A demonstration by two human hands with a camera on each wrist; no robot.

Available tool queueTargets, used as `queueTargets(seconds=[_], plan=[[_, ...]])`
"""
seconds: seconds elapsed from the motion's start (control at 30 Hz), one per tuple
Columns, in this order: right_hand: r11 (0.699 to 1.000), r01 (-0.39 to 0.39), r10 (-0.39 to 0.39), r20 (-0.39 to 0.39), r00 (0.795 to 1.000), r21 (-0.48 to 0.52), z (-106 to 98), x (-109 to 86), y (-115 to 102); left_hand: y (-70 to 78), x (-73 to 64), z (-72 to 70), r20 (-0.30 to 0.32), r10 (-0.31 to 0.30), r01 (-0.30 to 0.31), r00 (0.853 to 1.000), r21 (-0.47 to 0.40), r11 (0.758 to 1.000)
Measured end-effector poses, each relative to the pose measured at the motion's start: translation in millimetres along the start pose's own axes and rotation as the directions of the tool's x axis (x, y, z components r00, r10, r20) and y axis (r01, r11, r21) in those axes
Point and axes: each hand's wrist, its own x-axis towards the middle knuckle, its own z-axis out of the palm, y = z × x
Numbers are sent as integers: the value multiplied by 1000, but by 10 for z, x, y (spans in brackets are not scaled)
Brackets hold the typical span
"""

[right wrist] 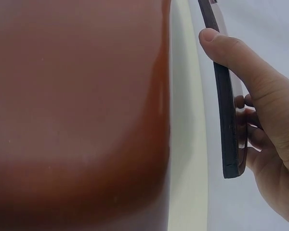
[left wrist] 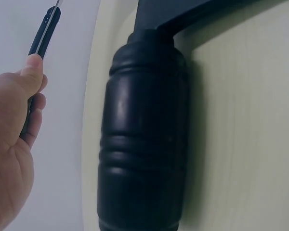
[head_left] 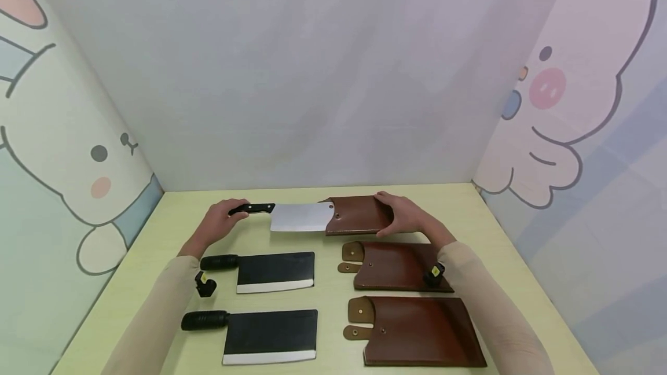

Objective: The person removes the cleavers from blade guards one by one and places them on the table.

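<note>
At the back of the table, my left hand grips the black riveted handle of a cleaver. Its bright silver blade points right, and the front end is inside the mouth of a brown leather sheath. Most of the blade still shows outside. My right hand holds the sheath by its closed right end, thumb on the near edge and fingers at the far one. In the right wrist view the thumb and fingers of the right hand span the sheath's dark edge. The left wrist view shows the left hand wrapped round the handle.
Two black-bladed cleavers, one midway and one nearer, lie on the left with handles leftward. Two more brown sheaths, one midway and one nearer, lie on the right with strap tabs leftward. A pale wall stands behind the table.
</note>
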Motion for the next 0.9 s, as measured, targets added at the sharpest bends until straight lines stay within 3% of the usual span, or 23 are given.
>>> queueTargets(seconds=[0.5,0.9], plan=[[1000,-16,17,-9,1000,21,-69,-100,76,-120,-89,-102,-15,-26,27,1000,37,999],[1000,-18,17,-19,1000,-8,-88,-179,226,-182,-204,-151,-29,-12,14,1000,51,999]])
